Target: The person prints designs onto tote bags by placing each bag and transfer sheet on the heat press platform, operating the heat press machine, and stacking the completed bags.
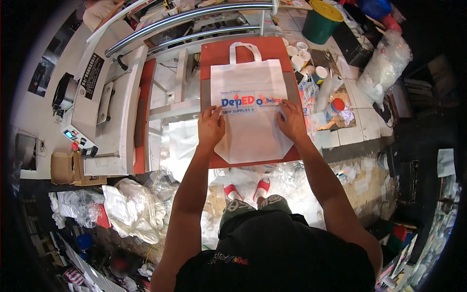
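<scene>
A white non-woven tote bag (pixel 250 138) lies flat on a red heat-press platen (pixel 209 58), its loop handle pointing away from me. Across its middle runs a print transfer (pixel 238 102) with blue and red lettering, and a smaller print (pixel 270 101) sits at its right. My left hand (pixel 211 128) rests on the bag's left edge, its fingertips by the transfer's left end. On the other side, my right hand (pixel 292 121) touches the bag near the smaller print's right end. On both hands the thumb is apart from the fingers, and I see nothing gripped.
To the left stands the white heat-press machine (pixel 104 112) with metal rails (pixel 194 14) across the back. Ink tubs (pixel 297 62) and a green bucket (pixel 322 22) are at the far right. Plastic-wrapped bundles (pixel 131 209) lie at lower left, and a cardboard box (pixel 68 168) sits beside the machine.
</scene>
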The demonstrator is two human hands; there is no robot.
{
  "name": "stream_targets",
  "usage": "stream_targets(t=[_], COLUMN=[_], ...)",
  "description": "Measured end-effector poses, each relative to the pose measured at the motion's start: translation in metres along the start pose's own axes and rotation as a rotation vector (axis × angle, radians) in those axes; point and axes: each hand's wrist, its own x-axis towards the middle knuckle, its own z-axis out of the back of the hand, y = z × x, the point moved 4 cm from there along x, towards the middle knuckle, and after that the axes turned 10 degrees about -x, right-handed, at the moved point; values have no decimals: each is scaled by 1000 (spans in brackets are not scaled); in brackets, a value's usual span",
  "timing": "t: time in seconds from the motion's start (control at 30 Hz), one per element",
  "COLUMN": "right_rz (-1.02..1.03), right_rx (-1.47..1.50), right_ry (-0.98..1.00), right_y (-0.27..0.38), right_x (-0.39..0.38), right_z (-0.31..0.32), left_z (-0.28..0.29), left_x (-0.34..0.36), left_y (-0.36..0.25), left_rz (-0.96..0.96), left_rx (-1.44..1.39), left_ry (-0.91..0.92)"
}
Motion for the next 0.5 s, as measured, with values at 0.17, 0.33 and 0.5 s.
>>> stream_targets(t=[0.17,0.33,0.5], right_rz=[89,-266,-228], right_rx=[143,122,-192], right_ry=[45,-134,-137], right_y=[9,-108,-169], right_x=[-5,-106,-190], right_z=[39,101,125], left_z=[117,271,412], left_x=[-29,-39,-74], left_y=[29,66,145], left_rz=[42,330,741], left_rx=[82,426,843], left_ry=[-171,-424,-517])
